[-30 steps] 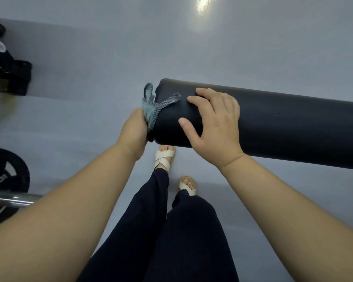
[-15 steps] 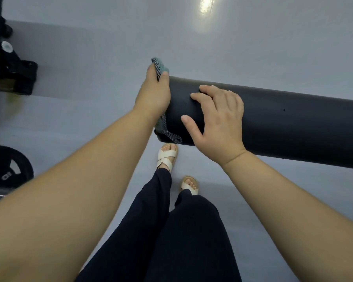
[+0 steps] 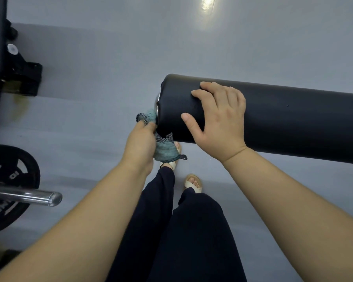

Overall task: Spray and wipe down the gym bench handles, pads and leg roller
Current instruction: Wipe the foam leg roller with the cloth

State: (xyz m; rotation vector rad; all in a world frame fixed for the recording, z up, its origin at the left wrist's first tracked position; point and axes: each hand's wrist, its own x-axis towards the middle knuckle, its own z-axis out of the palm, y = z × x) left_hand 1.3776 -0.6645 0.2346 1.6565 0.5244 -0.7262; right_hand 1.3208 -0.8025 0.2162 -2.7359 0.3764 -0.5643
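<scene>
Black weight plate (image 3: 10, 180) reads "10"; left hand (image 3: 140, 147) grips cloth (image 3: 164, 149).

We see the leg roller (image 3: 283, 119) running across from the right, our right hand (image 3: 220, 123) on top near its left end, left hand (image 3: 141, 145) w/ cloth (image 3: 165, 149) at that end. Weight plate (image 3: 10, 180) & bar (image 3: 27, 197) lie far left, feet below the roller.

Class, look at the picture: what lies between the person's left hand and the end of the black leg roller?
In the head view, a teal cloth, bunched in the left hand.
</scene>
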